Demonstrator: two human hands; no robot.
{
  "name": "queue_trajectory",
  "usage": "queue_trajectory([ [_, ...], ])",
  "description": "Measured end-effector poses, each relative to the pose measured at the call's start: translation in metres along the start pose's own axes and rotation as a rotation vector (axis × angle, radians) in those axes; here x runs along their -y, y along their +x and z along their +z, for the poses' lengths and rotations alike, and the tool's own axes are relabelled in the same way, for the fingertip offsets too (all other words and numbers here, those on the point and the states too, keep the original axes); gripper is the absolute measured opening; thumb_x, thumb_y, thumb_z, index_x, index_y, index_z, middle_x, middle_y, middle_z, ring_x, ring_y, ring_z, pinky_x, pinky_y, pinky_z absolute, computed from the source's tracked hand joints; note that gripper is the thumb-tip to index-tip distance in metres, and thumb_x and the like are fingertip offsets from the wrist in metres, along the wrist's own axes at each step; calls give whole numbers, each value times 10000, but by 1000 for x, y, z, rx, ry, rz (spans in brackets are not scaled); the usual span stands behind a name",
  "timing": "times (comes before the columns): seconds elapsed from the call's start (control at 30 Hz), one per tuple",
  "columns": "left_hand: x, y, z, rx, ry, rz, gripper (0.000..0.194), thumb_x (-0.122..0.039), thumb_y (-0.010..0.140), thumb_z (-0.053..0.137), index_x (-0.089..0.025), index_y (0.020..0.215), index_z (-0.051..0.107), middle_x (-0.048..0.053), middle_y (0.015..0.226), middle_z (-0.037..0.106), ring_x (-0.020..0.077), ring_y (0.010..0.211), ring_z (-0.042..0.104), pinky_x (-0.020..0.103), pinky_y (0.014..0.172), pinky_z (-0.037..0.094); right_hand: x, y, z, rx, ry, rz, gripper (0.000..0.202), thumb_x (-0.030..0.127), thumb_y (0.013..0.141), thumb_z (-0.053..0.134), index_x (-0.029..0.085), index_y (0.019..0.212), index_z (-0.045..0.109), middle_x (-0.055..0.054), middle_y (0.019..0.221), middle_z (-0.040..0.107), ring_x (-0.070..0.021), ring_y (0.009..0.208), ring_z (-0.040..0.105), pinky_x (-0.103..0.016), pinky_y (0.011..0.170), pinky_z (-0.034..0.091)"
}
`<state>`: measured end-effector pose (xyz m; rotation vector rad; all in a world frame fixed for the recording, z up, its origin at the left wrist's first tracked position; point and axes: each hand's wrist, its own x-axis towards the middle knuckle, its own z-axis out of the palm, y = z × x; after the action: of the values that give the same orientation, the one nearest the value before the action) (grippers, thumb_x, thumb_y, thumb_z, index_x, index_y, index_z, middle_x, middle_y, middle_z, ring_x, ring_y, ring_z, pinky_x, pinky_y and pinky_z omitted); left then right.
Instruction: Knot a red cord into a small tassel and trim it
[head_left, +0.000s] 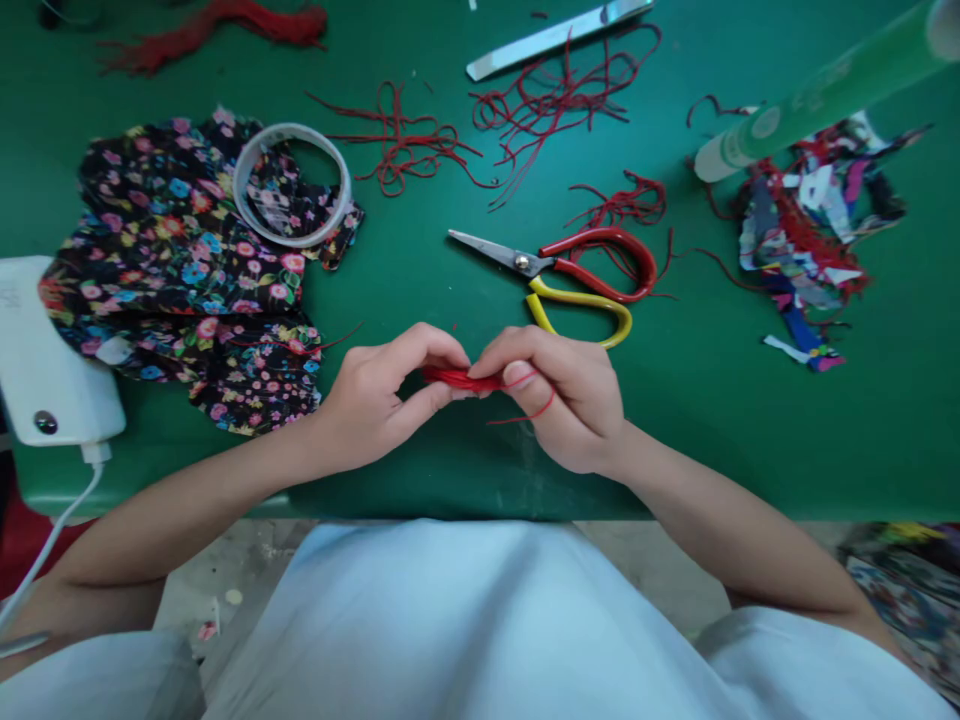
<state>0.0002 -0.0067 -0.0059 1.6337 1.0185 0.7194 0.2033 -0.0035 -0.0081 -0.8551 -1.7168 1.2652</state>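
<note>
A small bundle of red thread (pixel 452 377) stretches between my two hands, close to the table's front edge. My left hand (pixel 394 390) pinches its left end with thumb and fingertips. My right hand (pixel 562 395) is closed round the right end, its fingers curled and hiding part of the bundle. From the right thumb a loose strand loops out and hangs below. Just beyond my right hand lie scissors (pixel 523 262) with one red and one yellow handle, their blades pointing left.
Cut red cords (pixel 559 100) lie scattered across the green table (pixel 405 280). Flowered black fabric (pixel 187 240) and a tape ring (pixel 238 190) are at left, near a white power bank (pixel 56 380). Tweezers (pixel 559 40), a green tube (pixel 825 95) and fabric scraps (pixel 806 240) lie farther back.
</note>
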Motion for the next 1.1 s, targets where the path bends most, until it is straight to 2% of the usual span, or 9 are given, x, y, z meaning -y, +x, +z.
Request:
queue_trajectory([
  [0.17, -5, 1, 0, 9, -137, -82, 62, -234, 903, 650, -197, 951, 639, 4, 820, 734, 123, 717, 714, 218, 680, 561, 1, 5, -2, -287, 244, 280, 368, 475, 974, 494, 199, 756, 603, -17, 722, 574, -90, 515, 441, -236, 441, 348],
  [0.3, -11, 5, 1, -58, -317, -187, 68, -218, 888, 662, -186, 904, 604, -9, 741, 712, 95, 612, 672, 189, 587, 550, -4, 10, -9, -465, 334, 302, 304, 362, 960, 537, 188, 725, 621, -28, 783, 577, -97, 563, 469, -226, 436, 324],
  [0.4, -15, 7, 1, -106, -357, -210, 87, -228, 878, 671, -186, 872, 595, -19, 686, 689, 79, 535, 618, 177, 524, 517, -6, 12, -17, -599, 172, 216, 191, 245, 952, 534, 216, 833, 680, -45, 912, 630, -138, 769, 583, -246, 585, 456],
  [0.47, -16, 7, 0, -111, -336, -215, 88, -242, 884, 663, -188, 864, 596, -22, 669, 681, 74, 505, 593, 176, 489, 488, -5, 12, -20, -633, -47, 103, 140, 221, 936, 559, 239, 943, 698, -59, 1059, 638, -186, 1031, 601, -312, 855, 515],
  [0.57, -16, 4, -2, -97, -219, -179, 58, -238, 899, 647, -196, 873, 616, -31, 663, 678, 68, 486, 576, 175, 465, 452, 0, 8, -18, -455, -241, -39, 222, 279, 929, 582, 258, 1136, 660, -86, 1257, 600, -261, 1266, 514, -431, 1117, 405],
  [0.67, -15, 3, -3, -103, 41, -27, 30, -223, 897, 651, -203, 876, 656, -33, 696, 698, 66, 506, 579, 183, 492, 444, 4, 2, -8, -104, -55, -3, 395, 293, 908, 619, 268, 1294, 537, -95, 1302, 599, -258, 1222, 573, -434, 1071, 471],
  [0.73, -15, 2, -4, -128, 244, 136, 33, -192, 890, 651, -197, 867, 673, -31, 728, 723, 66, 530, 598, 182, 513, 446, 6, -1, -1, 20, 65, 74, 431, 263, 896, 643, 249, 1300, 494, -86, 1242, 617, -216, 1141, 623, -379, 997, 527],
  [0.87, -16, 2, -4, -129, 503, 366, 76, -125, 893, 623, -180, 882, 675, -31, 797, 764, 69, 644, 681, 158, 584, 490, 5, -1, 5, 23, 121, 156, 261, 235, 918, 621, 199, 1160, 532, -43, 1049, 634, -130, 948, 650, -267, 858, 556],
  [1.1, -16, 3, -3, -146, 562, 355, 57, -152, 911, 614, -161, 867, 649, -34, 771, 751, 59, 632, 672, 146, 577, 482, 5, 4, -4, 69, 0, 175, 174, 218, 887, 666, 179, 1039, 591, -19, 967, 665, -109, 844, 656, -224, 770, 540],
])
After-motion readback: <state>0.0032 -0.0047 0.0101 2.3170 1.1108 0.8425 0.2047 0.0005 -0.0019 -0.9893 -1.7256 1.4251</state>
